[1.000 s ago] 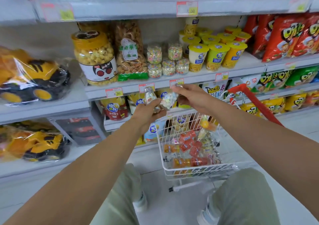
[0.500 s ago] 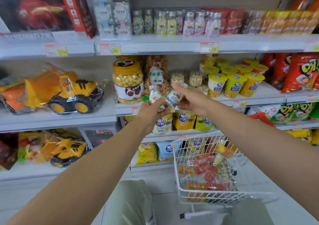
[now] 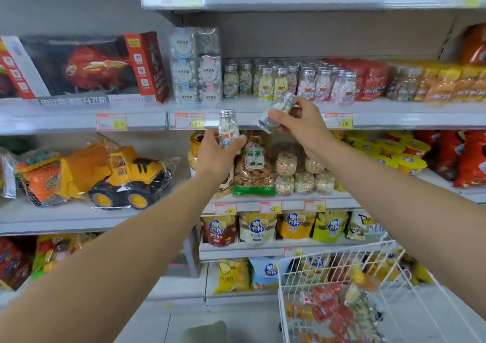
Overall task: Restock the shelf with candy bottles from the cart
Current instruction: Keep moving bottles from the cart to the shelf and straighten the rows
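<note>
My left hand (image 3: 219,153) grips a clear candy bottle (image 3: 228,126) with a silver cap, held upright just below the upper shelf's edge (image 3: 263,117). A second candy bottle (image 3: 276,111), tilted with its cap up to the right, sits in the grip of my right hand (image 3: 299,121) in front of that edge. On the shelf behind stand rows of similar bottles (image 3: 289,82). At the lower right is the white wire cart (image 3: 328,269), with several orange and red packets inside.
Stacked clear candy boxes (image 3: 194,66) and a boxed red toy (image 3: 86,66) stand left of the bottles, red and orange snack packs (image 3: 420,82) to their right. One shelf lower are a wrapped yellow toy truck (image 3: 105,177), jars and cups.
Both hands have risen with their bottles from the lower shelf level to the upper shelf's edge. The view has tilted upward, and the cart now lies low at the right.
</note>
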